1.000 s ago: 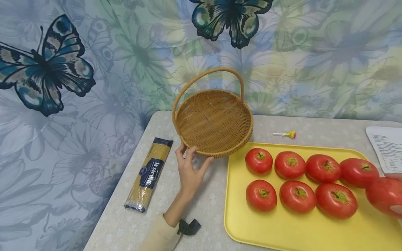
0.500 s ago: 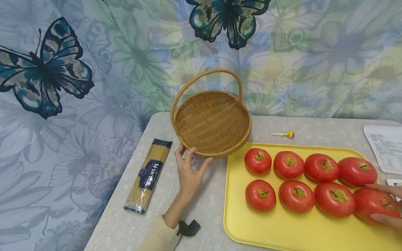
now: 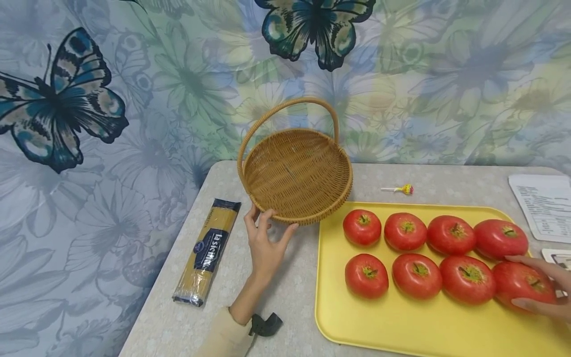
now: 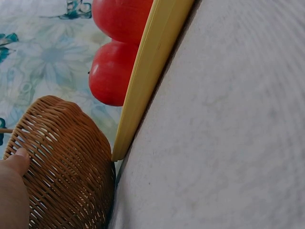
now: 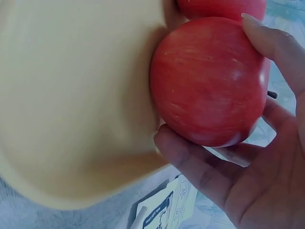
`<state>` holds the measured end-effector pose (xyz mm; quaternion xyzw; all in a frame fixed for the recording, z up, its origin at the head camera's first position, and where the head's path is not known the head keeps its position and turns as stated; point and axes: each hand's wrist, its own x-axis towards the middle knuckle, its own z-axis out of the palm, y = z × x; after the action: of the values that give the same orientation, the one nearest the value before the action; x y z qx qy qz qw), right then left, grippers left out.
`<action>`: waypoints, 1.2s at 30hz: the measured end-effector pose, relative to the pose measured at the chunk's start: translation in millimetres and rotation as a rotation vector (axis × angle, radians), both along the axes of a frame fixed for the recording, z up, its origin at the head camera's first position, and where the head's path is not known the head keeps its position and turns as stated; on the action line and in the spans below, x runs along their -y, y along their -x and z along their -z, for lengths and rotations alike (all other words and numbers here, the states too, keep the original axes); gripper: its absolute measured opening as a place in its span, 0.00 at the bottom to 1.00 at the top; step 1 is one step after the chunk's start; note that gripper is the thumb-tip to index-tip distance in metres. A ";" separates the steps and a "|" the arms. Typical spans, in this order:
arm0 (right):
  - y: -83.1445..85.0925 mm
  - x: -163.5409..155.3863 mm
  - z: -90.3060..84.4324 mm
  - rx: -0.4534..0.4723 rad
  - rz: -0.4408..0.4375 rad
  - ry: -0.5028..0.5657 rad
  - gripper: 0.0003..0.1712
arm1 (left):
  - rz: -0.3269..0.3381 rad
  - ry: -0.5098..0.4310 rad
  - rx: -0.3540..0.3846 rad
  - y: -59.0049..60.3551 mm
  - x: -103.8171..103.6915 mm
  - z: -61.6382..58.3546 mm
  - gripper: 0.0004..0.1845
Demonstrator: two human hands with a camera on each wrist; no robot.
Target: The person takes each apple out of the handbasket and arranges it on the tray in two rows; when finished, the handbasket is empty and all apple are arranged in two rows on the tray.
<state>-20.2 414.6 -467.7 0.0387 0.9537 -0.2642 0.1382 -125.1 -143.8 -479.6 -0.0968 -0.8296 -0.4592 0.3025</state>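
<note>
— Where are our hands?
— Our left hand (image 3: 266,244) grips the wicker basket (image 3: 296,173) rim at frame centre; our right hand (image 3: 546,287) wraps the red apple (image 3: 522,283) on the yellow tray (image 3: 401,327), lower right.

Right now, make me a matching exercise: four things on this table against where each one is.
Things:
1. basket
2. pasta pack
3. lollipop
4. end apple

Places:
A. behind the tray, on bare table
B. in the right hand, on the tray
C. left of the left hand
D. rim held by the left hand

Pairs: 1-D, 2-C, 3-A, 4-B
</note>
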 end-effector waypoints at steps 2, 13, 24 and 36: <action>-0.5 -0.8 0.2 0.012 0.000 -0.005 0.63 | 0.002 -0.001 -0.001 0.3 -0.5 -0.4 0.28; -5.5 -9.2 15.1 -0.103 0.060 0.012 0.66 | 0.000 0.002 -0.028 0.4 -2.5 -2.0 0.28; -12.8 1.6 1.5 -0.164 0.074 -0.116 0.60 | -0.019 -0.021 -0.027 -0.1 -4.0 -5.8 0.28; -15.4 18.9 -9.3 -0.268 0.118 -0.125 0.52 | -0.067 -0.015 0.026 0.2 -2.6 -8.8 0.28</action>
<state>-4.8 395.7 -458.4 0.0674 0.9743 -0.2148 -0.0086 -125.3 -141.2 -470.8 -0.0606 -0.8327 -0.4564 0.3076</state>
